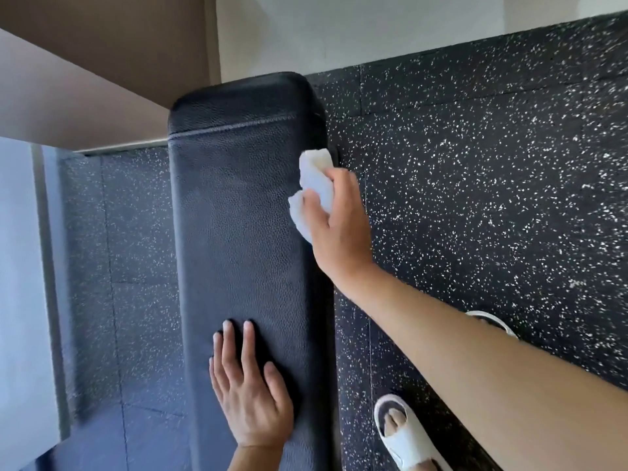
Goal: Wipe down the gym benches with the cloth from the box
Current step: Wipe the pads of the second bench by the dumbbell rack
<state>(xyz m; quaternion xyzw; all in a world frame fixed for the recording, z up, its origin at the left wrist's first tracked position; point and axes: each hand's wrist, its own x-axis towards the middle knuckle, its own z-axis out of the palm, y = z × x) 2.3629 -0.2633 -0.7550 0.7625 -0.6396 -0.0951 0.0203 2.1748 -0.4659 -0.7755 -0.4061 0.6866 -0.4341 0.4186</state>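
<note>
You have one padded table (238, 205) in front of you, black and long. One white cloth (314, 188) is in sight, bunched into a single wad. Two hands count here: your right hand (339, 226) and your left hand (249, 392). You can count two white sandals on the floor: one sandal (406, 436) near you, a second sandal (492, 322) mostly hidden behind your right forearm.

Black pebbled-leather bench pad (238, 215) runs six to twelve o'clock; white cloth (314, 185) at its three o'clock edge; black floor (475, 164) flecked white all over; white sandal (404, 433) at five o'clock; beige wall (85, 79) at ten.
</note>
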